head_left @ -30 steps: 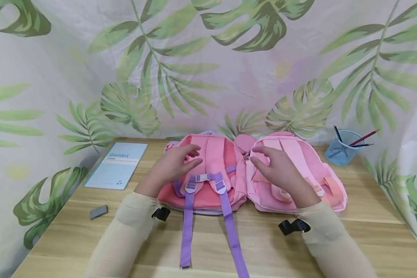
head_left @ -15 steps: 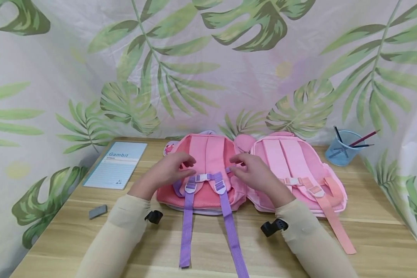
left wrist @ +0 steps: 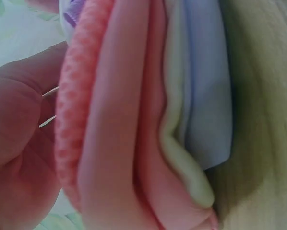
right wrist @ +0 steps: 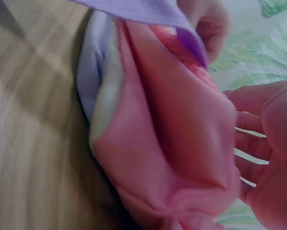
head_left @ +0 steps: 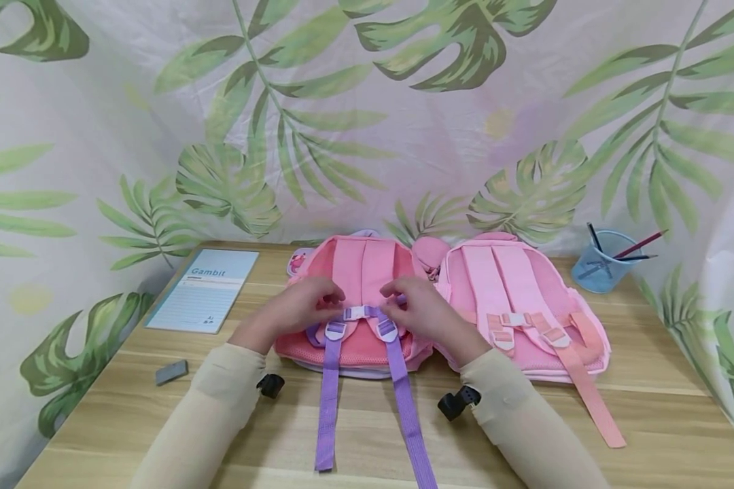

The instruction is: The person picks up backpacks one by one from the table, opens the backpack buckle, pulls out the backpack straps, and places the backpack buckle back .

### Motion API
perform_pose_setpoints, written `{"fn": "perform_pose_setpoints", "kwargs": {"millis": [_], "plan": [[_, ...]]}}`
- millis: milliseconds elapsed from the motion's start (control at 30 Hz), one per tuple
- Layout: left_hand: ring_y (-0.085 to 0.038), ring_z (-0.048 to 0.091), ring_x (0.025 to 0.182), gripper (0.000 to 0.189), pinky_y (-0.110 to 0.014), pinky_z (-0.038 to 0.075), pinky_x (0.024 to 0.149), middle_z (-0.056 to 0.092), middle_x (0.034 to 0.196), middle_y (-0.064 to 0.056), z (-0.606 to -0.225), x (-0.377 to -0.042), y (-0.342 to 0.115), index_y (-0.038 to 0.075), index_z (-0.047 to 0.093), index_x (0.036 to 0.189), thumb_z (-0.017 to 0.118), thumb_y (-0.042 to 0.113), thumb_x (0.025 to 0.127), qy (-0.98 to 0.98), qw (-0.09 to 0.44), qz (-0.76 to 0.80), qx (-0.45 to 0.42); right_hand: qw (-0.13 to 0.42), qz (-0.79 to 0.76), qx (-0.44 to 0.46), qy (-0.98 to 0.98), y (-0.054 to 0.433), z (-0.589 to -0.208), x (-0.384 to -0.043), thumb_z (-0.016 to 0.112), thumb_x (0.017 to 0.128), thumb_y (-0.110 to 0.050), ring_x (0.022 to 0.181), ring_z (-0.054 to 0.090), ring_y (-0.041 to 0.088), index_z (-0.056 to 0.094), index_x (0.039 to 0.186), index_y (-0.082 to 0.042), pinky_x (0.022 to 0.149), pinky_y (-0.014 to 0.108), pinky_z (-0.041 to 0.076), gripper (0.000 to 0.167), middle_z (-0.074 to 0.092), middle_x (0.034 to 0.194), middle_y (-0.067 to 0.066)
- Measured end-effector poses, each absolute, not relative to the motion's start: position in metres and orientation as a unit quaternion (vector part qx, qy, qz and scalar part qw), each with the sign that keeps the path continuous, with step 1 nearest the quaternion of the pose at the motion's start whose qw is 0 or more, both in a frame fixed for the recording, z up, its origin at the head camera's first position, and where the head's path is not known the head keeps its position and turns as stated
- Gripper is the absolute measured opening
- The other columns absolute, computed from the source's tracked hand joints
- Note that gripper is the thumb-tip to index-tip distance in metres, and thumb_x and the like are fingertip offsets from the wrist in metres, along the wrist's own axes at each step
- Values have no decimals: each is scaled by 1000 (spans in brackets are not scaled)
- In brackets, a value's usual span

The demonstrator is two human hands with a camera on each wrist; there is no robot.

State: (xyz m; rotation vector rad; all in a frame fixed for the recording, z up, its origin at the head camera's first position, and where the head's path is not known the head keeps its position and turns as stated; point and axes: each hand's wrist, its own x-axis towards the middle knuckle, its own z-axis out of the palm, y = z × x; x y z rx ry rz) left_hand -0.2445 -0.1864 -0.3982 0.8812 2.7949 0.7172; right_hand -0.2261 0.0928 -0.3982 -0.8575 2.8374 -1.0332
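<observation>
A coral-pink backpack [head_left: 348, 272] lies back side up on the table, its shoulder straps on top and two purple straps [head_left: 329, 414] trailing toward me. A white buckle [head_left: 356, 312] joins a short purple strap across its middle. My left hand [head_left: 296, 305] hovers over the left side, thumb tip close to the buckle, fingers loosely bent. From the other side my right hand [head_left: 428, 309] reaches in, fingertips just right of the buckle. The left wrist view shows the backpack's mesh edge [left wrist: 78, 120] hiding the fingertips; in the right wrist view its pink side [right wrist: 182, 115] partly covers the fingers.
A second, lighter pink backpack [head_left: 541, 272] with peach straps lies against the first on the right. At the back right stands a blue mesh pen cup [head_left: 602, 268] holding several pencils. A notebook [head_left: 204, 292] and a grey eraser [head_left: 172, 373] lie on the left.
My right hand has moved left from the lighter backpack to the coral one's buckle, uncovering the peach straps. My left hand has come slightly down toward the buckle.
</observation>
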Motion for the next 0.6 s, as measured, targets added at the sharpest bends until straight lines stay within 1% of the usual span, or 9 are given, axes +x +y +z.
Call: {"fn": "perform_pose_setpoints", "kwargs": {"millis": [67,133,333,600], "plan": [[-19,66,101,25,-44,57,100,74,109,-3,-400,-245,-186,7,76,119,83,17,96,923,64,237,297,-10,-311,-287,906,87,-402,-227,77,98,-17,110,68,31,74,124,-1,103,48,54,31,75,118,15],[-18,66,102,23,-43,57,100,74,109,-2,-401,-246,-186,9,77,117,83,18,97,921,67,238,303,-17,-291,-298,909,82,-405,-228,79,96,-18,109,65,30,75,122,-3,102,48,51,31,75,115,13],[-16,65,99,18,-41,57,97,72,107,-2,-403,-248,-184,10,78,112,83,19,97,920,78,225,310,-2,-261,-301,917,67,-412,-232,81,95,-19,116,59,31,76,122,-7,106,51,41,30,73,118,10],[-13,63,95,13,-37,57,93,71,104,0,-405,-254,-180,13,80,109,82,19,98,924,99,213,302,13,-248,-273,929,54,-417,-235,84,95,-24,118,58,32,78,118,-11,107,54,39,28,73,116,9]]}}
